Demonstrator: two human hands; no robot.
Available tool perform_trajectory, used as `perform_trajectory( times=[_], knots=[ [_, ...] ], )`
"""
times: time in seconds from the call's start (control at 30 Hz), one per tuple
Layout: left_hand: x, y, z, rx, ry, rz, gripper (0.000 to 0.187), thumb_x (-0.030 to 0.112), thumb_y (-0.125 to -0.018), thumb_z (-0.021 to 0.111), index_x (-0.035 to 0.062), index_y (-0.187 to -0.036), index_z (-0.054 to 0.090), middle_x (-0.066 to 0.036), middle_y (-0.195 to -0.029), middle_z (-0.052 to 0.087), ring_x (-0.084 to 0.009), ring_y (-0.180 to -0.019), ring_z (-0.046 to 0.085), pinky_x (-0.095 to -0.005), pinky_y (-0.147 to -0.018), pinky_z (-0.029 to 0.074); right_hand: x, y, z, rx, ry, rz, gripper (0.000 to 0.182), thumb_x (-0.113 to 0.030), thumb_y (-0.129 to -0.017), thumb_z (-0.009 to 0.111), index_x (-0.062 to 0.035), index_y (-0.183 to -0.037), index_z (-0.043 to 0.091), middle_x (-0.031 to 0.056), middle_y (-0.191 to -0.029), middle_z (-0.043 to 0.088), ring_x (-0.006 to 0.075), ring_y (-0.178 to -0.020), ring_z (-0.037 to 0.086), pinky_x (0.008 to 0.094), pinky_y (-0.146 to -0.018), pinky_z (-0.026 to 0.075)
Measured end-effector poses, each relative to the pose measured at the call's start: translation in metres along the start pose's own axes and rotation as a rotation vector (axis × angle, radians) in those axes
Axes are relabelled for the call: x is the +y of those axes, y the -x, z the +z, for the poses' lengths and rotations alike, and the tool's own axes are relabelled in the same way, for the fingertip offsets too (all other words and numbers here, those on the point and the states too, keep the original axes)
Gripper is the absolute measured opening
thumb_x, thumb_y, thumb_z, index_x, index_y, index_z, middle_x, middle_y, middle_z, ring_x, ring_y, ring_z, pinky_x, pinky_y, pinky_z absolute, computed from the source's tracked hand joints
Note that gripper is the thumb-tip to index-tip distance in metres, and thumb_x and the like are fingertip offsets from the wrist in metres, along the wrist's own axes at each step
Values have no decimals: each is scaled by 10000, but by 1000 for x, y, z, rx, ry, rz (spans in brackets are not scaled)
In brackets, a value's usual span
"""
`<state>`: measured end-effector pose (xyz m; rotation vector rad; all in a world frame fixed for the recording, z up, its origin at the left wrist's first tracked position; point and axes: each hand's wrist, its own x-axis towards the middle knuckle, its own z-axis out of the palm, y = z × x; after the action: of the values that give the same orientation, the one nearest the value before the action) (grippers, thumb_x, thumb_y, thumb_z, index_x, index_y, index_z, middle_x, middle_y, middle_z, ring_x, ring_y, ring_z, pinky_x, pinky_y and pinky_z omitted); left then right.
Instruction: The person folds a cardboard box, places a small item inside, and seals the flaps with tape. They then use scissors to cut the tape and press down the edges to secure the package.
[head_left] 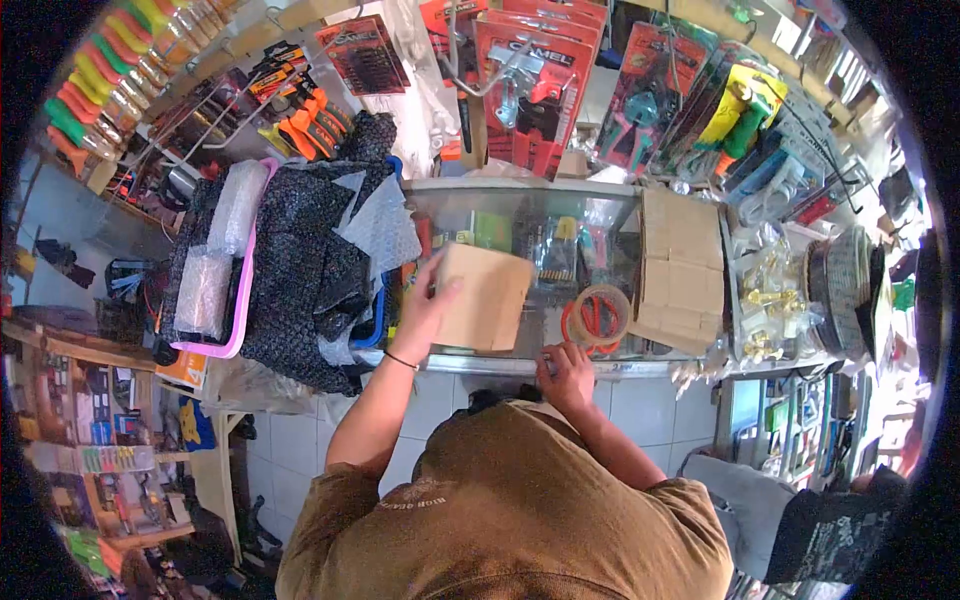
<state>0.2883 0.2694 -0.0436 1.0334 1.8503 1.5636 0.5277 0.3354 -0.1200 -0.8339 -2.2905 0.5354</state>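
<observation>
A plain brown cardboard box (485, 300) stands over the glass counter, tilted slightly. My left hand (428, 312) is closed on its left side, with the thumb on the near face and the other fingers partly hidden behind. At the counter's front edge rests my right hand (567, 377), its fingers bent and slightly apart, with nothing visible in them. Just beyond those fingers lies a roll of tape (604, 312). Red loops (577, 325), possibly scissor handles, show within and beside the roll.
On the left are a pink-rimmed tray (243, 290) and bubble-wrapped packets (203, 292) beside black wrap (290, 270). A flattened cardboard piece (682, 265) lies right. Packaged tools (530, 90) hang along the back. Another person's clothing (830, 535) shows at lower right.
</observation>
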Motion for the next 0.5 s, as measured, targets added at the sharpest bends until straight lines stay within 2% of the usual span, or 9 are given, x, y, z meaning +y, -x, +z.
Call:
perform_trajectory(
  times=[0.07, 0.1, 0.13, 0.2, 0.23, 0.37, 0.43, 0.47, 0.5],
  knots=[
    [-2, -3, -11, -39, 841, -388, 468, 363, -885, 534, 67, -1242, 471, -66, -1173, 550, -219, -1062, 532, -316, -903, 418, -1, 0, -2, -4, 8, -4, 150, -132, -721, 653, -70, -843, 593, 94, -794, 556, 292, -748, 545, 401, -655, 441],
    [-11, -2, -16, -59, 1032, -469, 433, 379, -907, 494, 99, -1237, 487, -70, -1175, 558, -218, -1057, 540, -345, -909, 419, 0, 1, -1, -16, 13, -7, 169, -126, -717, 648, -69, -863, 584, 101, -815, 559, 301, -754, 546, 407, -659, 449],
    [-16, 0, -17, -58, 1039, -459, 433, 379, -907, 494, 99, -1237, 487, -70, -1175, 558, -218, -1057, 540, -345, -909, 419, 2, 2, 0, -27, 18, -8, 190, -119, -712, 644, -68, -882, 574, 108, -835, 563, 310, -760, 548, 412, -663, 457],
    [-22, 6, -16, -189, 1417, -501, 453, 417, -904, 478, 102, -1229, 493, -73, -1176, 565, -232, -1058, 545, -379, -912, 421, 3, 1, 3, 3, 21, -29, 179, -115, -707, 645, -68, -867, 580, 108, -821, 564, 309, -750, 550, 411, -657, 458],
    [-24, 9, -12, -198, 1491, -486, 453, 427, -906, 462, 104, -1222, 499, -80, -1173, 568, -245, -1060, 546, -401, -914, 421, 4, 2, 5, 16, 37, -34, 177, -115, -704, 646, -68, -862, 581, 107, -822, 565, 309, -749, 551, 411, -652, 459],
    [-32, 17, -5, -224, 1507, -501, 458, 439, -908, 449, 100, -1209, 511, -82, -1180, 565, -256, -1062, 544, -406, -917, 421, 2, 3, 6, 24, 59, -27, 165, -118, -706, 646, -70, -853, 589, 108, -829, 573, 307, -755, 559, 405, -643, 464],
    [-30, 20, -2, -206, 1461, -550, 440, 418, -914, 457, 85, -1193, 527, -87, -1161, 571, -229, -1053, 545, -375, -919, 414, 1, 1, 5, 24, 59, -20, 162, -117, -705, 644, -71, -852, 592, 110, -835, 577, 309, -756, 560, 404, -642, 465],
    [-34, 21, -1, -208, 1466, -546, 440, 418, -914, 457, 85, -1193, 527, -87, -1161, 571, -229, -1053, 545, -375, -919, 414, -1, 0, 4, 37, -6, 14, 130, -132, -737, 639, -62, -830, 582, 111, -791, 568, 301, -726, 558, 401, -630, 453],
    [-42, 22, 2, -173, 986, -477, 411, 380, -927, 445, 82, -1199, 523, -83, -1128, 582, -194, -1040, 542, -348, -907, 418, -4, -2, 2, 49, -71, 47, 118, -146, -769, 635, -54, -809, 573, 113, -747, 559, 294, -697, 557, 398, -618, 441]
  ],
)
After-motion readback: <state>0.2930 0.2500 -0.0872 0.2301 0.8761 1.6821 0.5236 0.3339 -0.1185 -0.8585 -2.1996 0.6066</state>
